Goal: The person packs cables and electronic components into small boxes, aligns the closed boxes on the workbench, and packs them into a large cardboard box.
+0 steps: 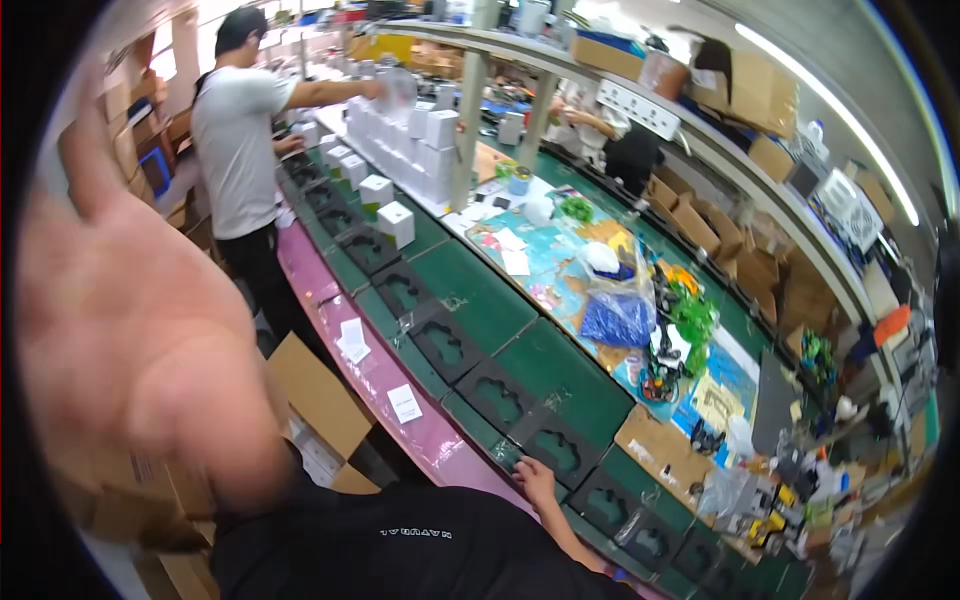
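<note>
My left hand (150,350) is raised close to the camera at the left, large and blurred. Its fingers look spread, and nothing shows in it. Farther off, my right hand (538,482) rests at the near edge of the green conveyor belt (560,365), its fingers loosely extended. No object is visible in it. Just beyond its fingertips lies a black foam insert (552,436) with a shaped cutout. Several more such inserts run in a row along the belt, among them one (440,343) farther up.
A pink ledge (440,455) borders the belt and carries white printed cards (404,403). White boxes (396,225) stand farther along, near a person in a white shirt (240,130). An open cardboard box (318,395) sits below. Bagged parts (617,315) cover the bench opposite.
</note>
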The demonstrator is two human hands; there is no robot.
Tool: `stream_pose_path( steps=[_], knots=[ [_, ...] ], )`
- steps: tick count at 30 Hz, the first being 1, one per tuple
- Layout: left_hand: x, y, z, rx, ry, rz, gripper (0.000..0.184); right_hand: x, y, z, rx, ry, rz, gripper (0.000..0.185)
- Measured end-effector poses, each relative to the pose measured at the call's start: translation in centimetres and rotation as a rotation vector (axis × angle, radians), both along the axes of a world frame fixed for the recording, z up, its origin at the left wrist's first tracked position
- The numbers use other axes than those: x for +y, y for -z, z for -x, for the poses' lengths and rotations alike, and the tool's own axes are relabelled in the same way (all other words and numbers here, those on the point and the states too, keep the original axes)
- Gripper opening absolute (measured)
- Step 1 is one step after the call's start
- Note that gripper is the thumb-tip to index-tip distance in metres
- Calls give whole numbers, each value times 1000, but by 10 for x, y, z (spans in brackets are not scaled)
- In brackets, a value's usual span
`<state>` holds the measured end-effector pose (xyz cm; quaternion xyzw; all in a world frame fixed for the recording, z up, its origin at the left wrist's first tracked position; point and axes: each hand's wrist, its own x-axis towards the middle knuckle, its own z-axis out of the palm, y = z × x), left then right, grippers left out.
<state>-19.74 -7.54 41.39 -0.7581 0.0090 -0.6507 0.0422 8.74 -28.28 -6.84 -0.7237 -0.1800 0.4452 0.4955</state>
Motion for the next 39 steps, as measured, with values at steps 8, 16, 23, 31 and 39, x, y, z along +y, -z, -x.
stream_pose_path(
  steps=[8,16,23,31,39],
  knots=[
    [169,364,-14,60,-398,1271,20,-12,-8,9,-359,401,81,27],
    [40,574,56,1007,-322,1387,20,-47,15,-15,-478,255,221,26],
    [-7,552,89,558,-493,1891,34,-49,24,-23,-390,278,51,20],
    [-150,596,175,837,-775,2104,33,-45,0,-29,-645,45,220,16],
    [-137,572,170,759,-803,2132,33,-50,2,-34,-664,89,301,15]
  ],
)
